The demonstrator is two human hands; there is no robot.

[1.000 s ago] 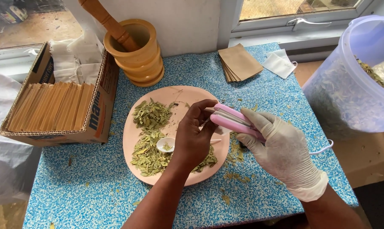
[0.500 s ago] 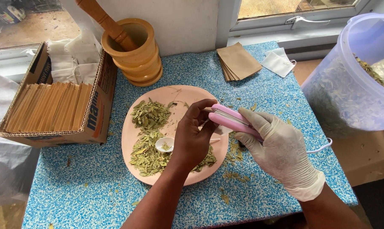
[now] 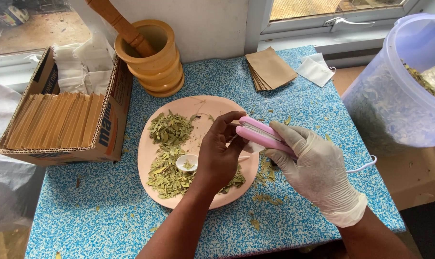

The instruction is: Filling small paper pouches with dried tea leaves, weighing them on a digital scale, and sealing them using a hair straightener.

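Gloved right hand (image 3: 318, 170) clamps pink sealer (image 3: 265, 136) shut above the pink plate (image 3: 205, 108). Bare left hand (image 3: 220, 156) pinches something at its tip, presumably steadying it; item hidden.

Speckled blue table (image 3: 318, 120): pink plate (image 3: 203, 108), mortar (image 3: 155, 62), carton (image 3: 109, 120).

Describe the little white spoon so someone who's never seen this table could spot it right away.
Start at the round pink plate in the middle of the blue speckled table. On its lower left part, among the dried green leaves and just left of the bare left hand, lies the small white spoon. It is the only white thing on the plate.
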